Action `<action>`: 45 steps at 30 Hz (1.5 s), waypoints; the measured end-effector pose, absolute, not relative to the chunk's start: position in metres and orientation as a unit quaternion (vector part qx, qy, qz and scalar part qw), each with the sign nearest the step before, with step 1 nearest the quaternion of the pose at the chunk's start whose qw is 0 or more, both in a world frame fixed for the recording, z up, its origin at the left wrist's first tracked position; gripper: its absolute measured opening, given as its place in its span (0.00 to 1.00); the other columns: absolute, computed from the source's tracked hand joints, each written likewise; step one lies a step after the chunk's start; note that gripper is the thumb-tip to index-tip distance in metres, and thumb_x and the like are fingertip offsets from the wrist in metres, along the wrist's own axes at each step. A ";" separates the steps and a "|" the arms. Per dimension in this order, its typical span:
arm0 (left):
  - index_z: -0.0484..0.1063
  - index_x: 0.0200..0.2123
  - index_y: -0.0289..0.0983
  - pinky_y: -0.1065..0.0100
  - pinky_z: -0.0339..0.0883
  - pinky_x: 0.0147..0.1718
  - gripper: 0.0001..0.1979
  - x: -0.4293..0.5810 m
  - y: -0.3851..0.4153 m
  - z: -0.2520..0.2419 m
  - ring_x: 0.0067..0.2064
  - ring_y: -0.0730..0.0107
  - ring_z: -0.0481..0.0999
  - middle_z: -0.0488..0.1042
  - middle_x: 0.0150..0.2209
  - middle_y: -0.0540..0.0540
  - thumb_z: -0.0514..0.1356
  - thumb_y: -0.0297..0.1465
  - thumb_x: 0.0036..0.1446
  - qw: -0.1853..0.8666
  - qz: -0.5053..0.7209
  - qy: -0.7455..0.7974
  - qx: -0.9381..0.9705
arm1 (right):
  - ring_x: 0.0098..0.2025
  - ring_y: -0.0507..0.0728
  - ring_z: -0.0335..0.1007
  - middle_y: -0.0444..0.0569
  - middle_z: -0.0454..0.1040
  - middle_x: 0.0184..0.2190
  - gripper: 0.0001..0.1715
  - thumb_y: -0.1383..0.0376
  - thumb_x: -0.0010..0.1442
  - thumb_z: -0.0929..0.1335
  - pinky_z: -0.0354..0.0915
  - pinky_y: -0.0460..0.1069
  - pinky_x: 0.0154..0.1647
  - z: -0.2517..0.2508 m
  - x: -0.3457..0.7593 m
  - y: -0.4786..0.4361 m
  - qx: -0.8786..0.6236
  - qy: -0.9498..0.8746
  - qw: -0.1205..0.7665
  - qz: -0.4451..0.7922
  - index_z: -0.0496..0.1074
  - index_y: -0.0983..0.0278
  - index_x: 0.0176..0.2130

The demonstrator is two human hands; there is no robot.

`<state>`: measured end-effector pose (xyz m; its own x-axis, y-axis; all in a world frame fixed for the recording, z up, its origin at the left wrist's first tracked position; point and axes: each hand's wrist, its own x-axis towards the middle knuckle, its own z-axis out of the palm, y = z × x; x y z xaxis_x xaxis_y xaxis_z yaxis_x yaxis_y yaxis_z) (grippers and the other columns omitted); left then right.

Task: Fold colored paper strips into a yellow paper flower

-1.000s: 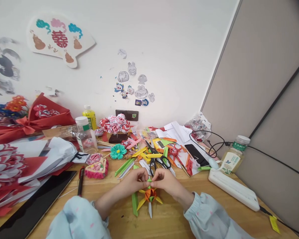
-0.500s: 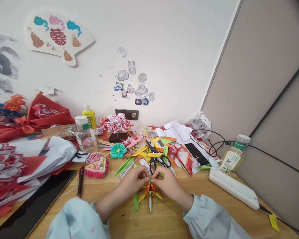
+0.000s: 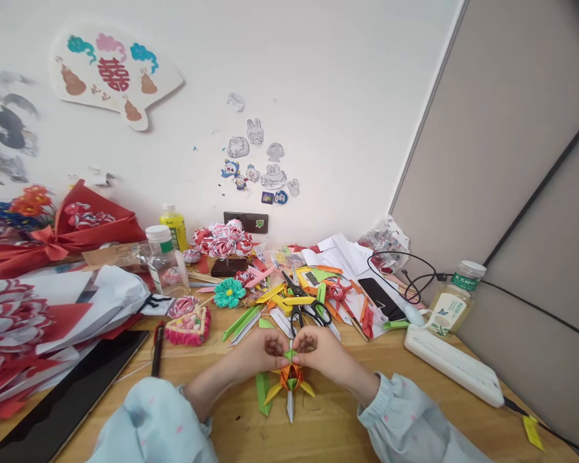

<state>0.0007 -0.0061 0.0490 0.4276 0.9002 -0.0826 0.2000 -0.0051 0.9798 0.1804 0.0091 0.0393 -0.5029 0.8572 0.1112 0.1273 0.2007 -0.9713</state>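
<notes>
- Paper flower (image 3: 291,375), orange at its heart with yellow, green and white points, sat low at the centre of the wooden table (image 3: 328,431), pinched at its far side by two bare hands.
- Left hand (image 3: 262,351) and right hand (image 3: 319,352) met almost tip to tip, thumbs and forefingers closed on the flower's green tip; the remaining fingers curled inward, partly out of sight, and the hands hid the flower's far points.
- Pale blue sleeves (image 3: 152,421) ran out of frame at the bottom edge.
- Just left of the flower lay a green paper strip (image 3: 264,393), its middle covered by the left hand.
- Beyond the hands, black-handled scissors (image 3: 303,314) rested among coloured scraps, the near loop partly masked; which strips lay beneath was hard to tell.
- To the left stood a turquoise flower (image 3: 229,292) and a pink-fringed heart (image 3: 188,326), near a dark pen (image 3: 157,350); a black slab-like device (image 3: 72,392) and a red-and-white bouquet (image 3: 14,315) were cut off by the frame.
- To the right, a capped bottle (image 3: 451,305), its small label print unreadable, stood behind a white power strip (image 3: 451,366).
</notes>
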 end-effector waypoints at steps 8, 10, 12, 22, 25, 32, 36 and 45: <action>0.68 0.23 0.33 0.71 0.62 0.27 0.18 -0.002 -0.005 0.045 0.24 0.76 0.69 0.70 0.21 0.54 0.71 0.37 0.33 0.572 0.311 0.423 0.630 | 0.29 0.52 0.68 0.42 0.73 0.24 0.08 0.70 0.42 0.73 0.63 0.46 0.31 0.040 0.180 0.006 -0.380 -0.701 0.344 0.495 0.72 0.64 0.27; 0.67 0.23 0.33 0.71 0.62 0.27 0.18 -0.001 -0.006 0.045 0.24 0.75 0.69 0.70 0.21 0.54 0.70 0.37 0.34 0.575 0.311 0.422 0.629 | 0.29 0.52 0.68 0.43 0.73 0.24 0.07 0.71 0.42 0.72 0.63 0.46 0.30 0.040 0.180 0.006 -0.387 -0.709 0.344 0.479 0.72 0.64 0.26; 0.67 0.23 0.33 0.71 0.62 0.27 0.18 -0.001 -0.007 0.047 0.25 0.75 0.69 0.70 0.21 0.53 0.70 0.37 0.34 0.573 0.314 0.422 0.628 | 0.29 0.52 0.68 0.43 0.73 0.24 0.06 0.71 0.42 0.72 0.63 0.46 0.29 0.040 0.180 0.005 -0.396 -0.716 0.344 0.461 0.72 0.64 0.25; 0.66 0.21 0.34 0.73 0.58 0.24 0.17 -0.001 -0.007 0.050 0.23 0.78 0.65 0.69 0.19 0.55 0.70 0.35 0.34 0.568 0.319 0.426 0.628 | 0.28 0.53 0.68 0.42 0.73 0.23 0.06 0.73 0.43 0.71 0.60 0.45 0.28 0.046 0.177 -0.001 -0.412 -0.748 0.351 0.385 0.71 0.64 0.22; 0.66 0.21 0.34 0.73 0.57 0.24 0.17 -0.001 -0.007 0.051 0.22 0.78 0.65 0.68 0.19 0.55 0.70 0.35 0.34 0.563 0.320 0.428 0.631 | 0.30 0.53 0.68 0.42 0.73 0.25 0.06 0.74 0.44 0.70 0.62 0.45 0.30 0.047 0.178 -0.001 -0.397 -0.751 0.349 0.396 0.71 0.63 0.25; 0.66 0.21 0.34 0.74 0.56 0.23 0.17 -0.001 -0.008 0.053 0.22 0.79 0.64 0.67 0.18 0.56 0.70 0.35 0.33 0.546 0.311 0.436 0.644 | 0.27 0.52 0.67 0.42 0.71 0.23 0.05 0.73 0.45 0.70 0.61 0.45 0.27 0.043 0.179 0.001 -0.387 -0.746 0.322 0.436 0.70 0.64 0.25; 0.66 0.21 0.34 0.74 0.55 0.23 0.17 -0.001 -0.008 0.053 0.22 0.79 0.63 0.67 0.19 0.56 0.69 0.36 0.35 0.540 0.307 0.444 0.646 | 0.27 0.52 0.67 0.42 0.71 0.22 0.06 0.73 0.46 0.69 0.60 0.45 0.27 0.049 0.178 -0.003 -0.397 -0.759 0.326 0.400 0.70 0.64 0.24; 0.67 0.22 0.34 0.74 0.57 0.24 0.18 -0.001 -0.006 0.050 0.23 0.78 0.63 0.67 0.20 0.56 0.69 0.39 0.33 0.553 0.283 0.440 0.649 | 0.27 0.52 0.69 0.41 0.73 0.22 0.08 0.76 0.45 0.69 0.62 0.44 0.28 0.050 0.176 -0.007 -0.414 -0.764 0.329 0.370 0.71 0.64 0.23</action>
<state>-0.0006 -0.0065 0.0504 0.4539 0.8830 -0.1194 0.2577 -0.0018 0.9662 0.1760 -0.0074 0.0504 -0.4400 0.8763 0.1962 0.3888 0.3829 -0.8380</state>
